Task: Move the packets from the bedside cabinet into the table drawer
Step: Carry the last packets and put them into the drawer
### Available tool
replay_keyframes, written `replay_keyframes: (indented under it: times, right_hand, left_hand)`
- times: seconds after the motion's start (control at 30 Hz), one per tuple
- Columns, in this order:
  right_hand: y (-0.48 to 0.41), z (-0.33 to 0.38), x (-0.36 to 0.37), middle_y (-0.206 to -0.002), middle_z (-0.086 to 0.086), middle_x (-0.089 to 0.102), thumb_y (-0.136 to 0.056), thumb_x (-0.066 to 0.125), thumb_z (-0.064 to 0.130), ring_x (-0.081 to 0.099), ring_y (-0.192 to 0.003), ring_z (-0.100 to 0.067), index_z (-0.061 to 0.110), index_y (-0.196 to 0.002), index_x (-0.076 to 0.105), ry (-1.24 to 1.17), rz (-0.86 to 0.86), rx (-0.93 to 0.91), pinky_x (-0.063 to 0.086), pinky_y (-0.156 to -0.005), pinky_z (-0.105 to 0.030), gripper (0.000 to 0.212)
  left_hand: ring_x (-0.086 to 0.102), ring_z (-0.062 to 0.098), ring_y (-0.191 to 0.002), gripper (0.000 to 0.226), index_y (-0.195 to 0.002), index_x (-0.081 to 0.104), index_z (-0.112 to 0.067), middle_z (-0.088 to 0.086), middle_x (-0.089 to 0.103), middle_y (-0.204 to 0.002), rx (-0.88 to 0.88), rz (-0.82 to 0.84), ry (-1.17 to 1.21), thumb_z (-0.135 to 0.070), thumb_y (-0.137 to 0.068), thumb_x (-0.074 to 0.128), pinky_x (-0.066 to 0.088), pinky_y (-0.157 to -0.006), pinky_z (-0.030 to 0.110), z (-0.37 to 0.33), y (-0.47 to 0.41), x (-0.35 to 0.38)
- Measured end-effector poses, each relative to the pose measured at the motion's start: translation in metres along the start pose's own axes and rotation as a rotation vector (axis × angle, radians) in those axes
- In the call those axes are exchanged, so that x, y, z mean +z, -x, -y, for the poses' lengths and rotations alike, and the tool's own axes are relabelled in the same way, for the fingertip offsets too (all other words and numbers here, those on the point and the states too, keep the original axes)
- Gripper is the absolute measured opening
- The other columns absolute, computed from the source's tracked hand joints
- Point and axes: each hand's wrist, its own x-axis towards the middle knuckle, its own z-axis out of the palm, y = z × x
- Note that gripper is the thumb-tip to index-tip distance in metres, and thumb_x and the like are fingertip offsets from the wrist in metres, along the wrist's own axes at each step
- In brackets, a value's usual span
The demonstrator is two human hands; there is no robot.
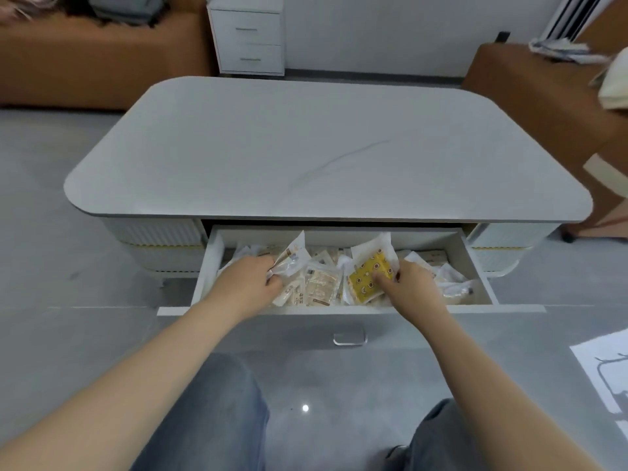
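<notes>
- The table drawer [343, 310] is pulled open under the white table [326, 147], and many packets [321, 288] lie inside it.
- The left hand [249, 278] pinches a pale packet [290, 258] with curled fingers.
- The right hand [409, 285] grips a yellow packet [368, 278], inside the drawer.

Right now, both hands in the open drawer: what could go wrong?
1. The yellow packet in the right hand and the pale packet in the left hand stick up high in the drawer and could jam under the tabletop on closing.
2. The heaped loose packets might spill over its front.
</notes>
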Motion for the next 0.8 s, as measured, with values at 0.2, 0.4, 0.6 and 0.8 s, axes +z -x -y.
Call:
replay_keyframes:
  times: [0.2, 0.4, 0.6, 0.8]
  right_hand:
    - [-0.013, 0.004, 0.009, -0.064, -0.004, 0.055, -0.087, 0.064, 0.036, 0.052, -0.059, -0.02, 0.012, -0.072, 0.053, -0.197, 0.046, 0.104, 0.038, -0.054, -0.028, 0.03]
    - [-0.007, 0.005, 0.015, -0.15, -0.008, 0.036, -0.081, 0.067, 0.052, 0.037, -0.135, -0.027, 0.013, -0.149, 0.02, -0.079, 0.051, 0.043, 0.038, -0.1, -0.038, 0.091]
    - [-0.002, -0.016, 0.0, -0.159, 0.001, 0.01, -0.066, 0.076, 0.057, 0.007, -0.146, -0.02, 0.03, -0.151, 0.009, 0.244, 0.133, -0.266, 0.019, -0.118, -0.044, 0.112]
    - [-0.012, -0.019, 0.005, -0.158, -0.004, -0.021, -0.062, 0.078, 0.06, -0.02, -0.145, -0.027, 0.03, -0.149, -0.018, 0.637, 0.158, -0.341, 0.005, -0.119, -0.051, 0.133]
  left_hand:
    - [0.049, 0.023, -0.072, 0.018, -0.08, 0.045, -0.013, 0.001, 0.05, -0.073, -0.025, -0.007, 0.021, -0.024, -0.094, 0.04, 0.026, -0.051, 0.031, -0.002, -0.008, 0.01]
    - [-0.001, 0.031, -0.147, 0.092, -0.151, 0.0, -0.012, 0.01, 0.002, -0.159, -0.048, 0.138, -0.003, -0.05, -0.088, 0.055, 0.015, -0.119, 0.044, 0.003, -0.014, 0.025]
    - [-0.022, 0.027, -0.144, 0.134, -0.15, -0.015, -0.023, -0.001, -0.023, -0.157, 0.101, 0.198, -0.218, -0.074, -0.058, 0.069, 0.0, -0.118, 0.054, 0.01, -0.005, 0.017]
    - [-0.024, 0.033, -0.142, 0.142, -0.149, -0.018, -0.024, 0.005, -0.026, -0.156, 0.115, 0.199, -0.371, -0.07, -0.052, 0.076, -0.003, -0.114, 0.06, 0.01, -0.02, 0.02]
